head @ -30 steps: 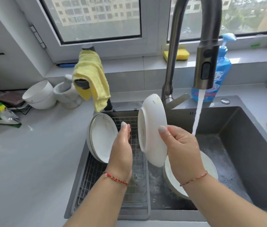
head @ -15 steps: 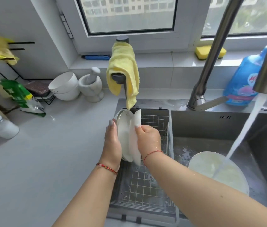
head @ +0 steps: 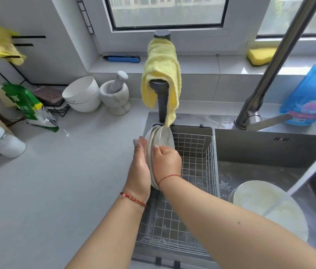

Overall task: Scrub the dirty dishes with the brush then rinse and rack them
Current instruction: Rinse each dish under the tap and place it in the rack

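Note:
Several white plates (head: 160,137) stand on edge at the far left of the wire rack (head: 196,152) set in the sink. My right hand (head: 167,161) grips the rim of the nearest plate, fingers curled over its edge. My left hand (head: 140,166) lies flat against the back of the stack, fingers straight. A dirty white plate (head: 260,200) lies in the sink basin at the right, and water from the tap (head: 265,78) runs onto it. No brush is in view.
A yellow cloth (head: 161,74) hangs on a dark post just behind the rack. White bowls (head: 83,94) and a mortar with pestle (head: 116,94) stand on the grey counter (head: 56,181). A blue soap bottle (head: 312,94) and a yellow sponge (head: 260,56) are at the right.
My right hand has carried the white plate from near the running water leftward to the rack and set it on edge against the other plates. My left hand has come to steady the stack.

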